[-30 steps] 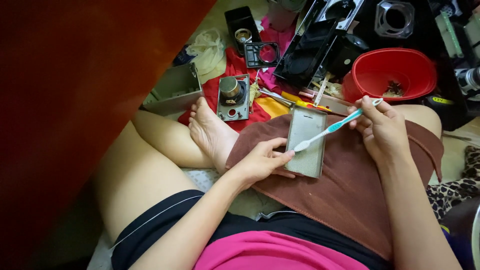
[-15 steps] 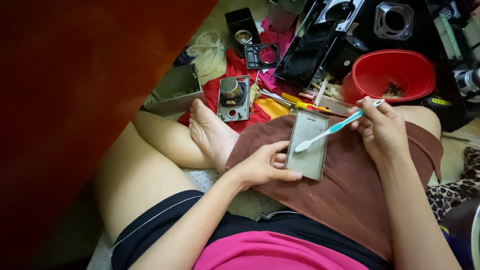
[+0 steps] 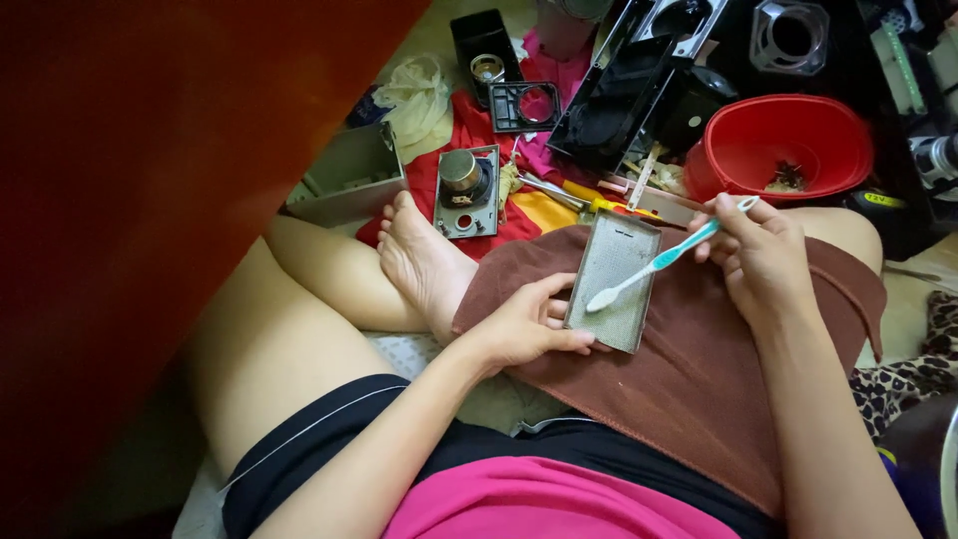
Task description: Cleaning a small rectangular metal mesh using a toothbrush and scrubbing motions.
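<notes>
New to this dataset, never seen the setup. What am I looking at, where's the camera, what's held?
No machine here: a person seated on the floor, filmed by one camera worn on the head, looking down at the lap. The left hand steadies a grey mesh panel lying on a brown towel over the legs. The right hand has its grip on a white and teal toothbrush, bristles on the mesh. Beyond the knees lie a red bowl, black plastic housings and a small speaker part.
</notes>
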